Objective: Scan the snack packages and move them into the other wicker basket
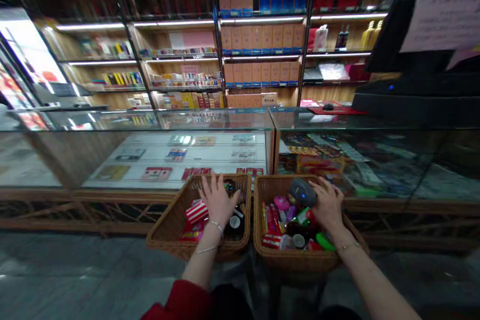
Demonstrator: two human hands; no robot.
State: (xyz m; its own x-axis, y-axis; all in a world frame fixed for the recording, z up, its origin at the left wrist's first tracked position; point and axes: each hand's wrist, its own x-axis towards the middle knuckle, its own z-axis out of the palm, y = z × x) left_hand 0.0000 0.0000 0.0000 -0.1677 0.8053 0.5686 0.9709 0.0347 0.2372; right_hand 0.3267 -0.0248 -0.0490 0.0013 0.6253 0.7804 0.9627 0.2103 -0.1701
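The right hand (pixel 328 202) grips a dark, rounded, smooth device (pixel 302 192) showing a small blue light, its fingers closed round one end; the device sits over the back of the right basket (pixel 296 260), woven of brown wicker with a thick rim; inside lie a glossy pink packet (pixel 281 203), a bright green item (pixel 324 241) and shiny red packaging; the left hand (pixel 218 202), fingers spread and open, is over the left basket (pixel 180 249), also wicker; whether it touches anything there I cannot tell; beside it lie a red-and-white striped cylinder (pixel 197 211) and a dark, round-bodied item (pixel 235 224); behind stands a glass-topped display counter (pixel 180 120); beyond, lit wooden shelves (pixel 155 40) carry rows of orange boxes (pixel 262 37); the floor (pixel 75 275) is grey.
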